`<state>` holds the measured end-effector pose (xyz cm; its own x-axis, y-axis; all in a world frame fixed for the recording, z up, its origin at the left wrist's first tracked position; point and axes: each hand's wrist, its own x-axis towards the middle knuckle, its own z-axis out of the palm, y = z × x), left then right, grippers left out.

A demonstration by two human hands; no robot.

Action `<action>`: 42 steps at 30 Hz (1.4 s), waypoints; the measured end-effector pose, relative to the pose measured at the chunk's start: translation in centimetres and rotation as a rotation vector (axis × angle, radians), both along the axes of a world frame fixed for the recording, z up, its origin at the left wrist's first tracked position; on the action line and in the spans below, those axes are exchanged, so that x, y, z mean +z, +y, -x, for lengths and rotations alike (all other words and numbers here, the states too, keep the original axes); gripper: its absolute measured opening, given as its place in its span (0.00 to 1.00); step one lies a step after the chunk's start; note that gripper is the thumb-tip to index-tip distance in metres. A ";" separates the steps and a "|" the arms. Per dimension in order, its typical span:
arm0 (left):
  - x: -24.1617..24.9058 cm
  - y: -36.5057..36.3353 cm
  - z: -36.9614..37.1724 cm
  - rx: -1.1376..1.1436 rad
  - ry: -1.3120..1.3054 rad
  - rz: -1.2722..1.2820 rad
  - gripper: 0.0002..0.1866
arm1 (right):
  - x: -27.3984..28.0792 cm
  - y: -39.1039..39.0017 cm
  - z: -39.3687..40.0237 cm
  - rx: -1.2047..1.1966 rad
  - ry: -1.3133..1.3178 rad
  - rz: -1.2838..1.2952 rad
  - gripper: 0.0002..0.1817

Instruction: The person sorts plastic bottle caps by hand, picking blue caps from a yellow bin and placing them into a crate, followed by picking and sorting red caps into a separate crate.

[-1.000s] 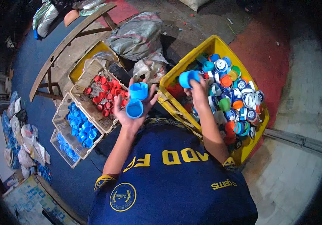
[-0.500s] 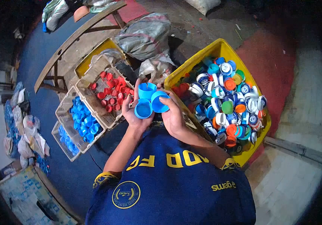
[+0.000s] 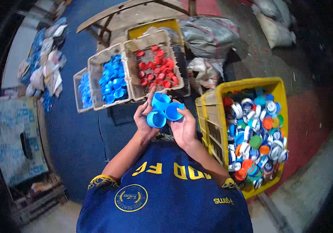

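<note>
Head view — left hand (image 3: 145, 118) cups two blue caps (image 3: 158, 110), fingers curled under them; right hand (image 3: 184, 126) pinches a third blue cap (image 3: 173, 111) against them. All three held just ahead of the chest, open mouths facing up toward the camera. Beyond the fingertips — basket of red caps (image 3: 154, 72), basket of blue caps (image 3: 110, 79) beside it. Yellow crate (image 3: 209, 112) of mixed caps near the right hand; bare blue floor (image 3: 77, 132) to the left.

blue caps (image 3: 161, 110) – smooth glossy plastic; yellow crate (image 3: 209, 116) – ribbed matt plastic
</note>
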<state>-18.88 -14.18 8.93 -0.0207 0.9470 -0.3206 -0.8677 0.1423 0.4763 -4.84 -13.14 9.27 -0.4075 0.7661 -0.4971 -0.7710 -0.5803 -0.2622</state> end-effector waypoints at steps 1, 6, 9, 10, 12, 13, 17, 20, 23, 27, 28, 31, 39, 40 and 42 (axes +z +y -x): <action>-0.2 -0.5 0.8 0.022 0.014 -0.006 0.42 | -0.5 -0.3 0.8 0.023 0.015 0.003 0.23; -1.8 -2.9 4.9 0.143 -0.067 0.000 0.41 | -1.3 -1.7 6.3 0.127 -0.063 0.044 0.21; -2.0 -3.8 8.7 0.197 -0.104 0.002 0.40 | -1.3 -1.7 10.3 0.176 -0.094 0.042 0.21; -2.2 -4.1 10.3 0.216 -0.110 0.000 0.40 | -1.5 -1.7 11.8 0.191 -0.097 0.037 0.20; -2.9 -4.5 13.7 0.249 -0.138 -0.001 0.40 | -1.6 -1.5 15.3 0.230 -0.120 0.023 0.19; -3.5 -4.8 15.6 0.259 -0.131 0.005 0.40 | -1.7 -1.6 17.2 0.248 -0.130 0.020 0.19; -4.5 -5.5 24.3 0.316 -0.193 0.010 0.35 | -1.8 -1.9 26.4 0.291 -0.158 -0.003 0.21; -5.3 -5.9 30.5 0.385 -0.303 0.040 0.33 | -3.1 -2.4 32.7 0.330 -0.167 -0.046 0.22; -5.0 -5.9 35.1 0.419 -0.263 0.049 0.33 | -3.4 -1.9 37.1 0.374 -0.176 -0.023 0.22; -4.4 -4.7 39.4 0.437 -0.197 0.118 0.33 | -3.2 -0.4 41.9 0.384 -0.188 -0.015 0.22; -5.2 -4.2 40.3 0.453 -0.219 0.140 0.32 | -3.2 0.1 42.8 0.388 -0.194 -0.028 0.22; -5.5 -2.2 42.7 0.472 -0.217 0.128 0.29 | -3.6 2.1 45.6 0.398 -0.191 -0.061 0.21; -8.5 4.9 48.7 0.440 -0.213 0.176 0.26 | -4.1 8.7 51.7 0.398 -0.148 -0.103 0.23; -7.5 5.6 49.1 0.428 -0.241 0.148 0.27 | -3.8 9.6 52.4 0.426 -0.144 -0.090 0.23; -8.2 6.9 50.3 0.423 -0.253 0.141 0.31 | -5.6 11.3 53.6 0.429 -0.168 -0.054 0.24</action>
<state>-69.15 -7.26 0.69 -0.2982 0.8195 -0.4894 -0.9488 -0.1984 0.2458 -58.43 -1.87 3.67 -0.6104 0.5722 -0.5477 -0.4084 -0.8199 -0.4013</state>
